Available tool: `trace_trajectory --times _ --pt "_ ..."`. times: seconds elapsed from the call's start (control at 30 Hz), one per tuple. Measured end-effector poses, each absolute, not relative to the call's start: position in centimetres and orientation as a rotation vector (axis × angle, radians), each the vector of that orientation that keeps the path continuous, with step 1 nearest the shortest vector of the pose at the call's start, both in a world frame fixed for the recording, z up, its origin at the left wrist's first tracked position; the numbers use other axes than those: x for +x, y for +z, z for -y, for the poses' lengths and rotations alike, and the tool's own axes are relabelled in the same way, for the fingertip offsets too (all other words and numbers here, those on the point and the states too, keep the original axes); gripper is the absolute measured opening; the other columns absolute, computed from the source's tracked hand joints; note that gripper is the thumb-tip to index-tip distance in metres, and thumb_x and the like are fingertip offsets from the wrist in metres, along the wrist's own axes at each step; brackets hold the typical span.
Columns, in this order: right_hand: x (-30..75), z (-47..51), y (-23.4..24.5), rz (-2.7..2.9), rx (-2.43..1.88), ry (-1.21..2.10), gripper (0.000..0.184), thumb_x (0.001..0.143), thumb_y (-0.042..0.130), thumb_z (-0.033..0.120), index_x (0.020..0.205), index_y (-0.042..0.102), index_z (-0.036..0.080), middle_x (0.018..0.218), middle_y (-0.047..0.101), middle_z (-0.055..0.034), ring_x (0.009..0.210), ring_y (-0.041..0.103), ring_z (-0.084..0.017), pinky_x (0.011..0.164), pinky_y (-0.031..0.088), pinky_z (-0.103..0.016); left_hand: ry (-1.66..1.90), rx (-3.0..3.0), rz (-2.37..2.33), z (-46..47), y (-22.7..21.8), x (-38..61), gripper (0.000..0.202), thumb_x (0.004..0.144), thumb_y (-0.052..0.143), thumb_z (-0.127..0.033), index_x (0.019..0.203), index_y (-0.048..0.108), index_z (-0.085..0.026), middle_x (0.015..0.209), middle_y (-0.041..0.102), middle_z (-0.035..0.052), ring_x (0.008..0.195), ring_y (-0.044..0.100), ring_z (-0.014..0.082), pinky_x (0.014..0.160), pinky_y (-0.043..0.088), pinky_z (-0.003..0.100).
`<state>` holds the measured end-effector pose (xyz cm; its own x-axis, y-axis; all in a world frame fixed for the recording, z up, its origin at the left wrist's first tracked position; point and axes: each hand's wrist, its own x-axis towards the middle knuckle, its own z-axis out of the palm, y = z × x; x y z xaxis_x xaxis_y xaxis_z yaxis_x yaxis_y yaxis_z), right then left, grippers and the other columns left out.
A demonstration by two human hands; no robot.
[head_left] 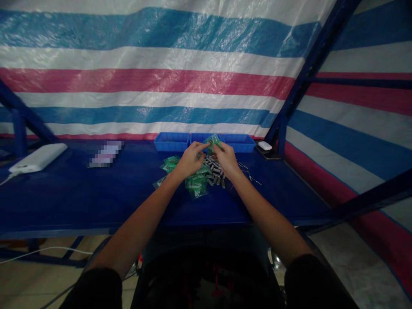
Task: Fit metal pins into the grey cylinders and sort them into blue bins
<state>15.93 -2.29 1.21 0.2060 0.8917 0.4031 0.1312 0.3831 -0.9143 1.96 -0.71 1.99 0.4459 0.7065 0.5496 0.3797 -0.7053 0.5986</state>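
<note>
A small green-tinted plastic bag is held up between my two hands, just in front of the blue bins. My right hand pinches it from the right side. At its left edge, my left hand has curled fingers, with fingertips on the plastic. Below, a pile of similar green plastic bags lies on the table, partly under my left hand. Between the hands, several small silvery metal cylinders form a heap. Thin metal rods lie to the right of my right hand.
Three blue bins stand in a row behind my hands. A white power bank with a cable and a blurred-out item are on the blue table at left. A white earbud case rests on a dark phone-like slab at right.
</note>
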Motion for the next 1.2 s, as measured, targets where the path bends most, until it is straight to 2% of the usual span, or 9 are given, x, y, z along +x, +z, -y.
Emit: trace_trajectory --times 0.17,0.33,0.5,0.6,0.73,0.83,0.97,1.13,1.2 --pt "15.9 2.6 0.7 1.636 -1.112 0.090 0.035 0.075 0.045 0.013 0.100 0.066 0.027 0.113 0.046 -0.0062 0.107 0.042 -0.023 0.094 0.034 -0.044 1.080 1.564 -0.938 0.2 2.4 1.7 0.041 0.083 0.041 -0.048 0.091 0.058 -0.012 0.075 0.061 0.0056 0.065 0.056 0.0135 0.061 0.044 0.025" --pt "15.1 2.8 0.1 1.713 -1.235 -0.022 0.044 0.070 0.047 0.007 0.103 0.065 0.032 0.120 0.035 -0.0058 0.113 0.033 -0.027 0.097 0.029 -0.049 1.209 1.577 -0.960 -0.7 1.8 1.1 0.020 0.074 0.057 -0.031 0.083 0.055 -0.013 0.070 0.058 0.0014 0.062 0.053 0.0109 0.060 0.042 0.022" --pt "15.3 2.8 0.9 1.549 -1.288 0.316 0.022 0.074 0.055 0.035 0.084 0.069 0.021 0.086 0.053 -0.0055 0.089 0.049 -0.022 0.083 0.040 -0.038 1.362 2.041 -1.106 -0.2 1.9 0.7 0.015 0.074 0.054 -0.024 0.088 0.054 -0.017 0.082 0.060 0.0021 0.078 0.054 0.0142 0.070 0.042 0.025" --pt "15.6 2.7 1.5 1.332 -1.244 0.756 0.046 0.076 0.044 0.058 0.073 0.065 0.017 0.063 0.055 -0.0010 0.062 0.050 -0.015 0.060 0.041 -0.027 1.297 2.322 -1.055 0.2 2.2 0.6 0.012 0.073 0.054 -0.020 0.085 0.055 -0.018 0.087 0.061 0.0026 0.087 0.053 0.0166 0.079 0.040 0.028" --pt "15.6 2.7 1.8 1.127 -1.089 1.023 0.049 0.070 0.048 0.063 0.074 0.061 0.016 0.061 0.057 -0.0001 0.051 0.049 -0.011 0.046 0.034 -0.022 1.211 2.547 -1.017 0.3 2.2 0.7 0.019 0.070 0.051 -0.010 0.086 0.058 -0.019 0.091 0.059 0.0036 0.094 0.050 0.0186 0.088 0.034 0.033" --pt "15.4 2.7 1.5 1.145 -1.036 0.900 0.038 0.071 0.052 0.053 0.078 0.060 0.017 0.070 0.061 -0.0018 0.058 0.052 -0.013 0.049 0.038 -0.023 1.200 2.586 -1.048 0.4 2.1 0.8 0.021 0.071 0.052 -0.011 0.088 0.060 -0.020 0.093 0.056 0.0045 0.098 0.048 0.0194 0.091 0.031 0.035" --pt "15.4 2.8 1.1 1.319 -1.076 0.378 0.021 0.075 0.050 0.031 0.085 0.062 0.017 0.082 0.063 -0.0039 0.074 0.056 -0.017 0.064 0.043 -0.027 1.221 2.444 -1.113 0.3 2.0 1.1 0.019 0.074 0.058 -0.027 0.091 0.062 -0.021 0.094 0.056 0.0053 0.099 0.046 0.0208 0.090 0.032 0.036" --pt "15.7 3.0 1.1 1.544 -1.052 0.030 0.022 0.076 0.046 0.016 0.083 0.066 0.021 0.091 0.059 -0.0060 0.090 0.054 -0.019 0.078 0.044 -0.033 1.100 1.688 -1.017 -0.1 2.0 1.0 0.048 0.085 0.031 -0.052 0.088 0.060 -0.014 0.079 0.061 0.0069 0.070 0.055 0.0159 0.058 0.039 0.026" --pt "15.7 2.9 0.9 1.589 -1.052 -0.048 0.025 0.074 0.046 0.012 0.082 0.068 0.022 0.098 0.056 -0.0061 0.097 0.051 -0.020 0.086 0.041 -0.037 1.072 1.477 -0.989 -0.2 2.0 1.0 0.044 0.081 0.039 -0.053 0.081 0.058 -0.014 0.070 0.060 0.0042 0.056 0.052 0.0118 0.048 0.034 0.023"
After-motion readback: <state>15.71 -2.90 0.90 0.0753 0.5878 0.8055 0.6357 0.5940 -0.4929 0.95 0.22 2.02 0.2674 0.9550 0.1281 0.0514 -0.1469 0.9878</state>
